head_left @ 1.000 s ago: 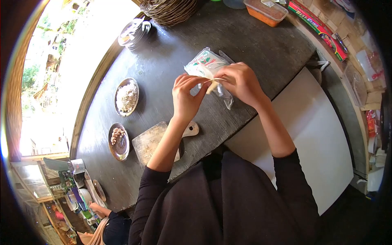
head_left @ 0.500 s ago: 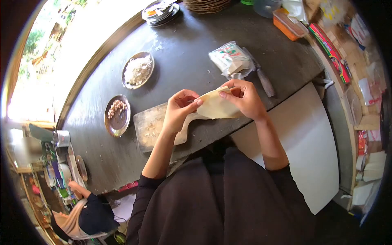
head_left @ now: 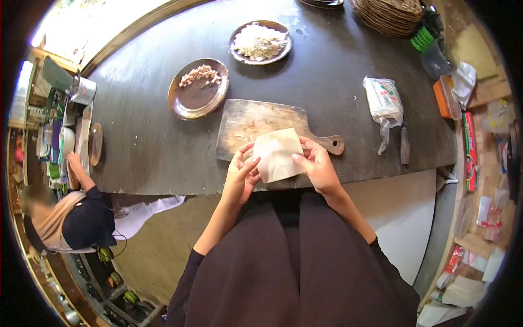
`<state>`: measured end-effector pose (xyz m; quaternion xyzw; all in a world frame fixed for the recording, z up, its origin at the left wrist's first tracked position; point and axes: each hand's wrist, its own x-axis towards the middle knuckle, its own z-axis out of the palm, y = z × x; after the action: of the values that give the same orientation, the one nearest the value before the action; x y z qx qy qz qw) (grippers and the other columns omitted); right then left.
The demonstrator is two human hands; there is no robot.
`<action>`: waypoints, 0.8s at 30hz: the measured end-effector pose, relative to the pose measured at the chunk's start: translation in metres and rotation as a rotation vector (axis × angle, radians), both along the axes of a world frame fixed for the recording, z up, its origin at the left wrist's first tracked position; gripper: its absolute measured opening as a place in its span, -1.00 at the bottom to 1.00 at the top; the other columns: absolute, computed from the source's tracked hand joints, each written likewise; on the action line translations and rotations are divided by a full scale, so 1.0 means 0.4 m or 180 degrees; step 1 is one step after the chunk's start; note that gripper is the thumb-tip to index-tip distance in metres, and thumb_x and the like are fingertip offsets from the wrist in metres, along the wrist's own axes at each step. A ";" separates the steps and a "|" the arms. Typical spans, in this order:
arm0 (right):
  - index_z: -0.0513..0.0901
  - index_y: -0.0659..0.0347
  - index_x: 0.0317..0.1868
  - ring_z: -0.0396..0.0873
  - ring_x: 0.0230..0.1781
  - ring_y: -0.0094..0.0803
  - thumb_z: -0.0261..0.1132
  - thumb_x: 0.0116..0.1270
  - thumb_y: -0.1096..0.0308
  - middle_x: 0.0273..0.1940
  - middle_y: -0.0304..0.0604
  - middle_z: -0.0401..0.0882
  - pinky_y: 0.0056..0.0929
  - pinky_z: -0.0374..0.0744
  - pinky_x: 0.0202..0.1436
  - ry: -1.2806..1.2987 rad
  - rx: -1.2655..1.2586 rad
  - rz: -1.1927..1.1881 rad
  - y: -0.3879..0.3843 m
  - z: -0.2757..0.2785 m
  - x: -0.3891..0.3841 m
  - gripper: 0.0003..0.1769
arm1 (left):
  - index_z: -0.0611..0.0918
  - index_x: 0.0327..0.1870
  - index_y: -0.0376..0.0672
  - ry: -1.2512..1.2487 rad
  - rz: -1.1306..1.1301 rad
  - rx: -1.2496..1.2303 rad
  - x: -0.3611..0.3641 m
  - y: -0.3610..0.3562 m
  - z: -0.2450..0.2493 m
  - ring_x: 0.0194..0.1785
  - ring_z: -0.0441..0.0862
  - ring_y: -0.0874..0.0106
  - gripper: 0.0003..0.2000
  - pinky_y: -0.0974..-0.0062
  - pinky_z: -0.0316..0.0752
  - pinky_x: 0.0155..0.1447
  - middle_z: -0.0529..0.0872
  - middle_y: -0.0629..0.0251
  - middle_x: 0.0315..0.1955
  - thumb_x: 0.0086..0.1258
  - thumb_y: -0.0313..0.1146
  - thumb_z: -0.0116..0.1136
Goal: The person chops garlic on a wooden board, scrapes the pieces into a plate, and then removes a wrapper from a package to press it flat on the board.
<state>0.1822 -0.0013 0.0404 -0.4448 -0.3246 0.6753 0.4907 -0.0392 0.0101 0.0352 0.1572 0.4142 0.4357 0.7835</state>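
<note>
A thin, pale square wrapper (head_left: 278, 155) is held up between both hands over the near edge of a wooden cutting board (head_left: 261, 117). My left hand (head_left: 239, 173) pinches its left side, thumb in front. On its right side, my right hand (head_left: 318, 165) grips it in the same way. Beyond the board lie a brown plate with small pinkish-brown pieces (head_left: 197, 99) and a plate of white shredded food (head_left: 260, 42). To the right, a printed plastic packet (head_left: 384, 103) rests beside a knife with a dark handle (head_left: 405, 145).
Another person (head_left: 81, 218) is at the far left by dishes and a metal pot (head_left: 84, 91). Woven baskets (head_left: 388, 15) stand at the back right, near an orange container (head_left: 447, 98). The dark table (head_left: 147, 158) has its near edge just before my body.
The view has turned to the right, so the table's things appear shifted. The wrapper, seen tilted and folded over before, now faces me opened out as a square, still between both hands.
</note>
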 end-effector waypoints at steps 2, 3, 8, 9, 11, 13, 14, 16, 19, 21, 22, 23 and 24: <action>0.46 0.45 0.44 0.71 0.10 -0.41 0.14 0.51 0.66 0.17 0.00 0.71 -0.42 0.64 0.23 -0.0010 0.0037 -0.0052 0.020 -0.002 -0.031 -0.50 | 0.30 0.51 -0.10 0.0220 0.0108 0.0308 -0.008 0.001 0.016 0.13 0.73 0.38 -0.42 0.38 0.73 0.10 0.67 0.19 0.16 0.53 -0.49 0.23; 0.43 0.45 0.46 0.70 0.12 -0.41 0.11 0.51 0.66 0.18 0.00 0.71 -0.42 0.64 0.25 0.0136 0.0102 -0.0032 0.029 0.009 -0.039 -0.47 | 0.25 0.57 -0.09 0.0379 0.0168 0.0514 -0.016 0.013 0.013 0.20 0.69 0.37 -0.37 0.32 0.73 0.14 0.64 0.17 0.21 0.53 -0.50 0.22; 0.32 0.29 0.58 0.63 0.28 -0.35 0.03 0.54 0.65 0.35 0.01 0.58 -0.38 0.62 0.31 0.0363 0.0421 -0.0080 0.070 0.085 -0.068 -0.38 | 0.30 0.55 0.00 0.0706 0.0099 0.1135 -0.058 0.091 0.078 0.29 0.59 0.42 -0.38 0.47 0.61 0.19 0.60 0.16 0.29 0.53 -0.42 0.27; 0.32 0.29 0.58 0.63 0.28 -0.35 0.03 0.54 0.65 0.35 0.01 0.58 -0.38 0.62 0.31 0.0341 0.0425 -0.0094 0.068 0.096 -0.069 -0.38 | 0.28 0.56 -0.02 0.0747 0.0034 0.1221 -0.063 0.104 0.102 0.30 0.60 0.40 -0.37 0.43 0.64 0.19 0.58 0.15 0.30 0.53 -0.44 0.26; 0.30 0.21 0.61 0.57 0.38 -0.28 0.03 0.57 0.59 0.42 0.04 0.50 -0.30 0.57 0.39 -0.0064 0.0058 -0.0417 0.063 0.112 -0.061 -0.38 | 0.30 0.55 -0.08 0.1291 -0.0103 0.1341 -0.081 0.120 0.126 0.37 0.56 0.33 -0.39 0.37 0.60 0.29 0.53 0.10 0.38 0.53 -0.43 0.25; 0.30 0.19 0.61 0.55 0.39 -0.24 0.03 0.58 0.56 0.44 0.05 0.49 -0.26 0.55 0.42 -0.0247 0.0055 -0.0592 0.042 0.099 -0.044 -0.39 | 0.35 0.52 -0.09 0.1863 -0.0043 0.1737 -0.132 0.136 0.056 0.38 0.54 0.28 -0.41 0.33 0.59 0.29 0.50 0.14 0.41 0.51 -0.38 0.28; 0.30 0.17 0.61 0.54 0.40 -0.20 0.04 0.58 0.54 0.45 0.06 0.48 -0.22 0.52 0.46 -0.0413 0.0039 -0.0745 0.028 0.090 -0.034 -0.39 | 0.39 0.48 -0.09 0.2456 0.0040 0.2115 -0.152 0.143 0.040 0.39 0.53 0.23 -0.43 0.28 0.57 0.30 0.48 0.18 0.44 0.50 -0.34 0.32; 0.31 0.19 0.60 0.55 0.39 -0.17 0.04 0.60 0.51 0.43 0.06 0.50 -0.17 0.48 0.50 -0.0454 0.0066 -0.0866 0.004 0.078 -0.015 -0.41 | 0.47 0.42 -0.14 0.2500 0.0126 0.2141 -0.176 0.140 0.032 0.40 0.53 0.19 -0.48 0.21 0.54 0.34 0.53 0.18 0.40 0.47 -0.35 0.33; 0.32 0.21 0.58 0.56 0.37 -0.21 0.08 0.62 0.44 0.38 0.04 0.54 -0.18 0.48 0.49 -0.0586 0.0221 -0.0863 -0.010 0.066 -0.004 -0.44 | 0.60 0.26 -0.19 0.3146 0.0065 0.2226 -0.163 0.129 0.066 0.38 0.56 0.19 -0.59 0.09 0.45 0.43 0.67 0.11 0.26 0.42 -0.39 0.34; 0.34 0.22 0.57 0.56 0.37 -0.23 0.09 0.62 0.44 0.36 0.03 0.56 -0.20 0.49 0.47 -0.0721 0.0370 -0.0767 0.000 0.052 -0.021 -0.45 | 0.61 0.24 -0.17 0.3460 -0.0150 0.2777 -0.136 0.130 0.042 0.38 0.57 0.13 -0.60 0.10 0.43 0.44 0.67 0.08 0.26 0.40 -0.38 0.35; 0.35 0.23 0.55 0.56 0.36 -0.24 0.09 0.62 0.43 0.34 0.02 0.57 -0.21 0.51 0.45 -0.0841 0.0516 -0.0653 0.007 0.043 -0.034 -0.46 | 0.62 0.22 -0.15 0.3784 -0.0362 0.3324 -0.119 0.129 0.041 0.37 0.57 0.06 -0.60 0.12 0.42 0.46 0.66 0.04 0.26 0.38 -0.38 0.36; 0.43 0.25 0.50 0.57 0.34 -0.27 0.14 0.60 0.44 0.29 0.00 0.60 -0.24 0.52 0.43 -0.0769 0.0557 -0.0625 0.015 0.037 -0.050 -0.50 | 0.62 0.21 -0.14 0.3987 -0.0557 0.3625 -0.096 0.122 0.047 0.36 0.55 -0.04 -0.59 0.12 0.40 0.47 0.64 -0.02 0.27 0.33 -0.36 0.39; 0.43 0.25 0.50 0.57 0.34 -0.27 0.14 0.60 0.44 0.29 0.00 0.60 -0.24 0.52 0.43 -0.0776 0.0564 -0.0646 0.022 0.028 -0.062 -0.50 | 0.62 0.21 -0.14 0.4020 -0.0722 0.3788 -0.077 0.116 0.045 0.37 0.54 -0.03 -0.58 0.08 0.39 0.45 0.64 0.00 0.26 0.33 -0.34 0.39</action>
<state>0.1574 0.0075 0.0517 -0.5089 -0.3933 0.5322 0.5506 -0.0700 0.0564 0.0533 0.7922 0.4564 0.3305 0.2342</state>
